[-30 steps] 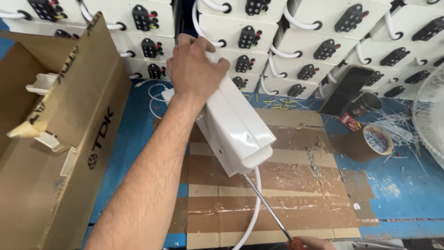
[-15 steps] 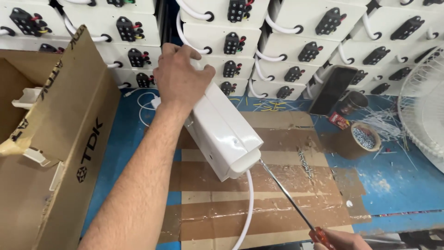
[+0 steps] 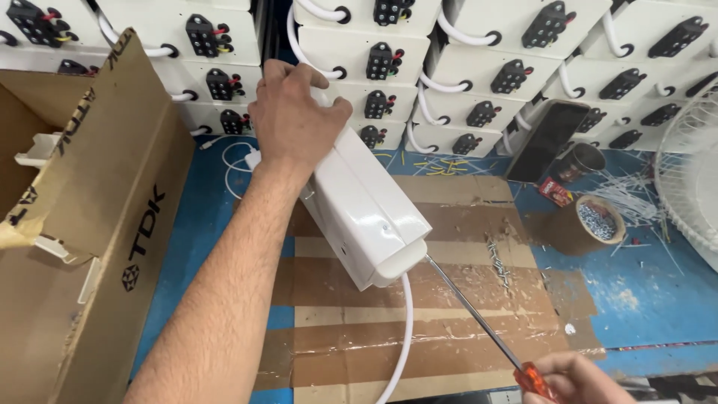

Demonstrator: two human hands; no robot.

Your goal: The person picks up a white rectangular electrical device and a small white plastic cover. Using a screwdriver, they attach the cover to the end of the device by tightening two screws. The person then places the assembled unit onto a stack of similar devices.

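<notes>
My left hand (image 3: 295, 116) grips the far end of a long white plastic box (image 3: 366, 213), holding it tilted over a flattened piece of cardboard (image 3: 456, 314). A white cable (image 3: 402, 337) hangs from the box's near end. My right hand (image 3: 576, 378), at the bottom edge, holds a screwdriver with an orange handle (image 3: 535, 378). Its long metal shaft (image 3: 471, 314) reaches up to the near lower corner of the box.
Stacks of similar white boxes with black connectors (image 3: 479, 67) line the back. An open brown carton (image 3: 97, 224) stands at the left. On the blue table (image 3: 643, 299) lie a tape roll filled with screws (image 3: 594, 221), a dark phone (image 3: 546, 138), wire scraps and a white fan guard (image 3: 692, 179).
My right hand has brought the screwdriver up, and its tip now meets the box's near corner. My left hand keeps its grip on the box, which has tilted slightly.
</notes>
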